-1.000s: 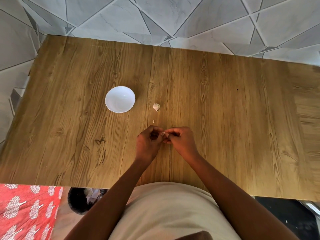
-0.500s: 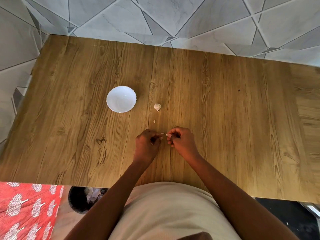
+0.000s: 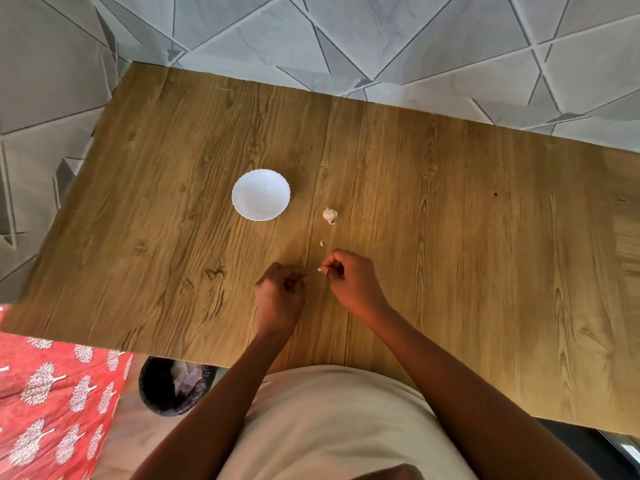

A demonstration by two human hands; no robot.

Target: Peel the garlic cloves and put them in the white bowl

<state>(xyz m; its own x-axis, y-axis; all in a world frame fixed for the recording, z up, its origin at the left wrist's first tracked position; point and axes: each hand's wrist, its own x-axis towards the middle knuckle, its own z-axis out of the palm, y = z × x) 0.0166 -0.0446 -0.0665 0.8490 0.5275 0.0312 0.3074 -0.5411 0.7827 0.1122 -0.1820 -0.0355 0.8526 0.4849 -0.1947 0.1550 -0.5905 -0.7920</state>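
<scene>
The white bowl stands empty on the wooden table. To its right lies a garlic piece still in its skin, with a small scrap of skin just in front of it. My right hand pinches a small garlic clove at its fingertips, just above the table. My left hand is a short gap to the left, its fingers curled and thumb against fingertips. I see no skin between them.
A dark waste bin with scraps in it sits below the table's near edge on the left. Beside it lies a red patterned cloth. Grey tiled floor surrounds the table's far and left sides.
My hands were together on the clove. They have pulled apart, the left hand moving left while the right keeps the clove.
</scene>
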